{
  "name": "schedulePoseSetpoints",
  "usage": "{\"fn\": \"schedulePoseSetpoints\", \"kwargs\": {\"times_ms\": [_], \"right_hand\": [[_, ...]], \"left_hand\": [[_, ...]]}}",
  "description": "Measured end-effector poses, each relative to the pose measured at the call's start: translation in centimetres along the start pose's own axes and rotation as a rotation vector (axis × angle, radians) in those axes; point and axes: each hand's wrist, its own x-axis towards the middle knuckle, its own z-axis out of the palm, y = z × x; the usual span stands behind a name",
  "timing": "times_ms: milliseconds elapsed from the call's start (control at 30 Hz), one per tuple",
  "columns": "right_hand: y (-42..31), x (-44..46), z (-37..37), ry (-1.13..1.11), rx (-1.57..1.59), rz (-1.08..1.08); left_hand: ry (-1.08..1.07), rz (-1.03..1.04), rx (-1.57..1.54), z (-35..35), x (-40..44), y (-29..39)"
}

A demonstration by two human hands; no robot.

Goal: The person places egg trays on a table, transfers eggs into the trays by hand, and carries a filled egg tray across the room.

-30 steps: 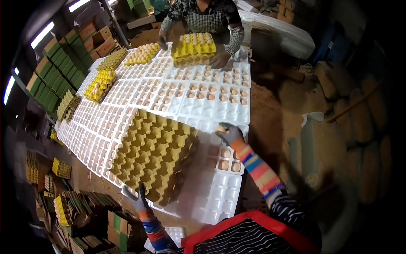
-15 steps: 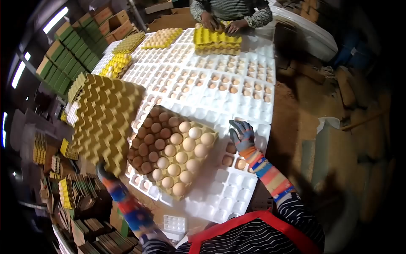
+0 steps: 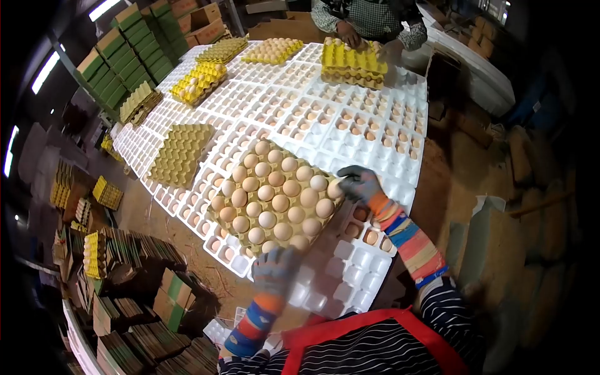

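A pulp tray (image 3: pixel 249 214) full of light brown eggs lies on the white plastic egg trays in the middle. At its lower edge is my left hand (image 3: pixel 275 270), gloved in grey and blurred, with its fingers apart and nothing visible in them. My right hand (image 3: pixel 361 185), also gloved, is at the tray's right corner, its fingers curled round an egg (image 3: pixel 334 189). An empty pulp tray (image 3: pixel 180 155) rests to the left on the filled white trays. White trays with bare pockets (image 3: pixel 356 281) lie in front of me, below my right hand.
Across the table, a person's hands (image 3: pixel 349 34) touch a yellow tray stack (image 3: pixel 354 65). More egg trays (image 3: pixel 273 51) stand along the far side. Green boxes (image 3: pixel 125 62) are piled back left, folded cartons (image 3: pixel 134 250) lie lower left, and sacks (image 3: pixel 531 156) sit at right.
The empty pulp tray has been lifted off the eggs, moved left and let go. My left hand has come back to the full tray. My right hand has closed on an egg at its corner.
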Motion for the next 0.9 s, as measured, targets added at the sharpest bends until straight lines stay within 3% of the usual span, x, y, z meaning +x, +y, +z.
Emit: {"fn": "schedulePoseSetpoints", "kwargs": {"times_ms": [33, 67, 133, 200, 233, 267, 300, 333, 400, 433, 467, 500, 533, 567, 633, 667, 733, 800, 867, 900], "right_hand": [[-1.4, -0.3, -0.8, -0.119, 0.380, 0.096], [-2.2, -1.8, 0.0, 0.122, 0.668, 0.167], [0.7, -1.4, -0.1, 0.143, -0.061, -0.608], [1.9, -0.2, 0.9, 0.063, 0.083, -0.030], [-2.0, -1.8, 3.3, 0.101, -0.543, -0.051], [-2.5, -2.7, 5.4, 0.227, -0.913, -0.230], [-1.6, -2.1, 6.9, 0.160, -1.072, -0.183], [-1.2, -1.6, 7.8, 0.089, -1.229, -0.136], [-1.0, -1.9, 5.9, 0.117, -0.766, -0.162], [-1.2, -2.2, 4.5, 0.127, -0.535, -0.173], [-1.8, -2.5, 3.3, -0.032, 0.111, 0.004], [-2.5, -3.0, 1.9, -0.077, 0.284, 0.051], [-3.4, -3.4, 0.7, -0.115, 0.456, 0.101], [-3.3, -2.8, 0.1, -0.183, 0.456, 0.042], [-2.3, -1.2, -0.2, -0.169, 0.101, -0.153], [-2.8, 0.0, 0.3, -0.156, -0.094, -0.286], [-3.6, 0.9, 1.3, 0.012, -1.068, -0.507], [-5.3, 2.5, 3.5, -0.070, -1.493, -0.454], [-6.1, 3.4, 4.5, -0.168, -1.528, -0.474], [-6.3, 3.9, 4.8, -0.216, -1.543, -0.481]], "left_hand": [[0.067, -0.036, -0.125, 0.2, -0.1, -0.3], [0.134, -0.069, -0.249, 0.3, 0.0, -0.7], [0.178, -0.197, -0.487, 0.7, -0.4, -1.6], [0.305, -0.398, -0.760, 1.0, -0.8, -2.4], [0.429, -0.423, -0.929, 1.0, -0.9, -3.3], [0.556, -0.444, -1.098, 0.8, -0.6, -3.9], [0.671, -0.558, -1.437, -1.1, 0.5, -3.2], [0.748, -0.478, -1.598, -1.7, 1.8, -2.1], [0.630, -0.297, -0.986, -0.3, 1.9, -3.3], [0.434, -0.174, -0.828, -1.0, 2.4, -3.6], [0.257, -0.018, -0.663, -1.8, 2.9, -3.9], [0.116, 0.150, -0.527, -2.5, 3.4, -4.2], [0.051, 0.068, -0.457, -2.5, 3.9, -1.8], [-0.043, 0.130, -0.322, -3.0, 4.5, -0.6], [-0.233, 0.329, -0.052, -1.9, 5.2, -0.6], [-0.297, 0.320, -0.062, -2.1, 5.7, -0.7], [-0.435, 0.302, -0.078, -2.8, 7.0, -1.1], [-0.301, 0.284, -0.309, -0.7, 6.8, -4.0], [-0.144, 0.011, -0.867, -0.6, 7.3, -4.7], [-0.265, -0.359, -1.267, -1.2, 7.1, -5.1]]}}
